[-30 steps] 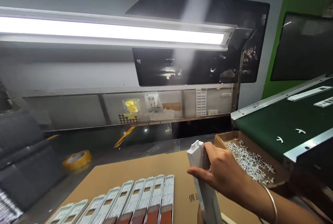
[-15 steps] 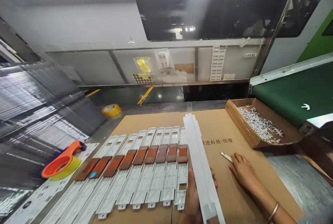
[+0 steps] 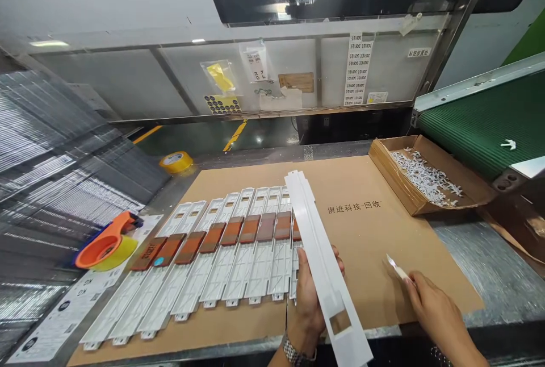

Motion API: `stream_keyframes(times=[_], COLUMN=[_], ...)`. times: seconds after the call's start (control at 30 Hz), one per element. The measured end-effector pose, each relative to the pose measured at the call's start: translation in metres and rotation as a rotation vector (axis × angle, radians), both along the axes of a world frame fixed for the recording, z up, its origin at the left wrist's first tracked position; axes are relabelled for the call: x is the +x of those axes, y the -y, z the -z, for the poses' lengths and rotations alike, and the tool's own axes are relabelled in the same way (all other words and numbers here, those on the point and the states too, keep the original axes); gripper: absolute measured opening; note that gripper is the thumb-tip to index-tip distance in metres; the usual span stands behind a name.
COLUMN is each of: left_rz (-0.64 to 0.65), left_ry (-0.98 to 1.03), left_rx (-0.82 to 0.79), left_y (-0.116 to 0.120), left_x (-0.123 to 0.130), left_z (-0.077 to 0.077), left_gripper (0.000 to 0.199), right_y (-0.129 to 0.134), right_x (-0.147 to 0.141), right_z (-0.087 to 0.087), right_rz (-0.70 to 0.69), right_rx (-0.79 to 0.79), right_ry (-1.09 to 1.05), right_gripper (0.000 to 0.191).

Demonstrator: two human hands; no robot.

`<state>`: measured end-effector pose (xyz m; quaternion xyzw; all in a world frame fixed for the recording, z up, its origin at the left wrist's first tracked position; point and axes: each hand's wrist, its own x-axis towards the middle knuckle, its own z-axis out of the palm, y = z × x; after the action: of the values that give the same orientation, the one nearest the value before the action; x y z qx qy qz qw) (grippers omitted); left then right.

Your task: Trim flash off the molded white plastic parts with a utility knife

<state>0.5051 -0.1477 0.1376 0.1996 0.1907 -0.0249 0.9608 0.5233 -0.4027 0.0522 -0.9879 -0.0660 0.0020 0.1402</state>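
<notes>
My left hand (image 3: pixel 310 299), with a metal watch on its wrist, is closed around a long white plastic strip (image 3: pixel 320 253). The strip is tilted and has a rectangular cut-out near its lower end. In my right hand (image 3: pixel 436 304) is a small craft knife (image 3: pixel 398 267), its pale handle pinched by the fingers and its blade pointing up and left, above the cardboard. To the left of the strip lies a row of several similar white plastic strips (image 3: pixel 238 267), with reddish-brown blocks (image 3: pixel 232 230) resting across them.
A cardboard sheet (image 3: pixel 361 276) covers much of the metal table. At the right, an open cardboard box (image 3: pixel 392 176) holds small white plastic scraps (image 3: pixel 426 179), beside a green conveyor belt (image 3: pixel 485 128). An orange tape dispenser (image 3: pixel 102 242) and a yellow tape roll (image 3: pixel 176 161) sit at the left.
My right hand has lifted the craft knife off the cardboard and drawn it nearer to me. The strip in my left hand has shifted slightly left, and the camera view has tilted down.
</notes>
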Motion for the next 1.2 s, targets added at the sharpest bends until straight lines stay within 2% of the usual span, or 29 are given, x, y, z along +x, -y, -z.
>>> stream_keyframes(times=[0.07, 0.13, 0.23, 0.3, 0.37, 0.47, 0.57, 0.67, 0.83, 0.97, 1.2], left_rz=[0.003, 0.008, 0.008, -0.011, -0.025, 0.005, -0.028, -0.101, -0.144, -0.131, -0.149], left_ry=[-0.012, -0.021, -0.019, -0.013, -0.01, 0.003, 0.043, 0.084, 0.146, 0.167, 0.213], left_rx=[-0.011, -0.023, -0.041, -0.046, -0.1, -0.221, -0.266, -0.299, -0.361, -0.4, -0.433], left_y=[-0.003, -0.005, -0.006, -0.007, -0.009, -0.015, -0.022, -0.026, -0.026, -0.027, -0.027], left_x=[0.001, 0.003, 0.007, 0.01, 0.012, 0.017, 0.022, 0.026, 0.028, 0.027, 0.028], left_z=[0.0, 0.001, 0.001, -0.001, -0.004, -0.008, -0.009, -0.007, -0.004, -0.002, 0.002], left_gripper=[0.056, 0.058, 0.062, 0.062, 0.057, 0.05, 0.042, 0.038, 0.037, 0.036, 0.032], right_y=[0.017, 0.034, 0.05, 0.048, 0.036, 0.004, -0.031, -0.061, -0.088, -0.093, -0.098], right_x=[-0.027, -0.049, -0.07, -0.076, -0.077, -0.075, -0.073, -0.075, -0.075, -0.074, -0.075], right_z=[0.008, 0.016, 0.019, 0.011, -0.005, -0.039, -0.07, -0.085, -0.079, -0.075, -0.079], right_rz=[0.071, 0.129, 0.131, 0.127, 0.105, -0.031, -0.215, -0.288, -0.387, -0.356, -0.325], right_rx=[-0.048, -0.001, 0.303, 0.519, 0.68, 0.806, 0.81, 0.812, 0.734, 0.684, 0.7], right_ry=[-0.152, -0.332, -0.404, -0.355, -0.336, -0.308, -0.219, -0.159, -0.094, -0.117, -0.251], right_gripper=[0.036, 0.041, 0.04, 0.042, 0.045, 0.039, 0.029, 0.027, 0.035, 0.04, 0.043])
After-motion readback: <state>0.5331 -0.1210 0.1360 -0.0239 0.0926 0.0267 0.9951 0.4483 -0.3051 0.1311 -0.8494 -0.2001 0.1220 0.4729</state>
